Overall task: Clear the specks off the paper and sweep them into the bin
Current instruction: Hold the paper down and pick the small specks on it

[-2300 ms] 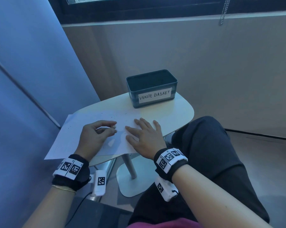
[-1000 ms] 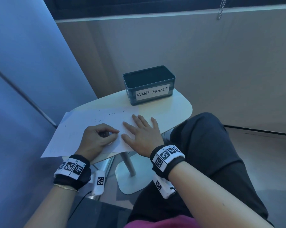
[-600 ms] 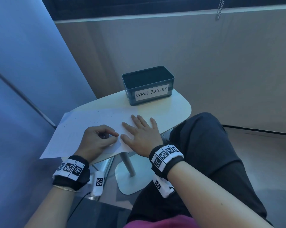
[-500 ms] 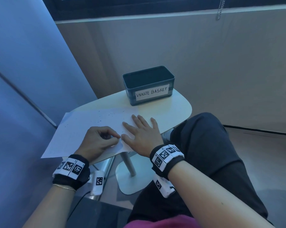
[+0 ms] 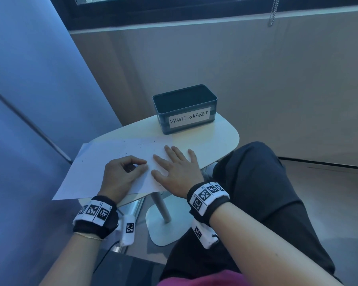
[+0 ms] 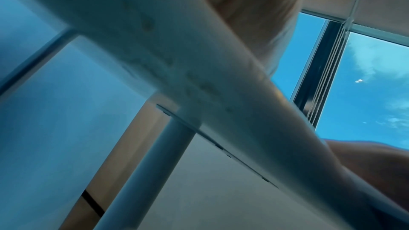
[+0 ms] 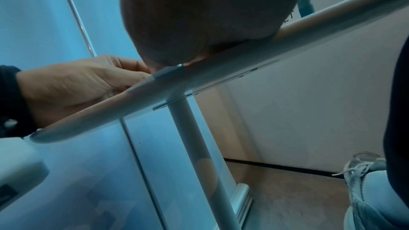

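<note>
Meanwhile, little has shifted since the earlier frame: the left hand (image 5: 120, 174) stays curled on the paper (image 5: 103, 157), fingertips pinched together over something too small to make out, and the right hand (image 5: 175, 171) still presses flat, fingers spread. Dark specks (image 5: 139, 145) dot the white sheet's far half on the tabletop (image 5: 221, 137), short of the waste basket (image 5: 186, 109).

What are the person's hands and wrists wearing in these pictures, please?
Both forearms are bare, with no sleeves. The left hand and right hand are ungloved. Each wrist carries a black band topped by white tiles printed with black square code markers. A small white camera box with its own marker hangs under each wrist; a thin dark cable trails from the left one. A thin gold-coloured bracelet sits behind the left band.
</note>
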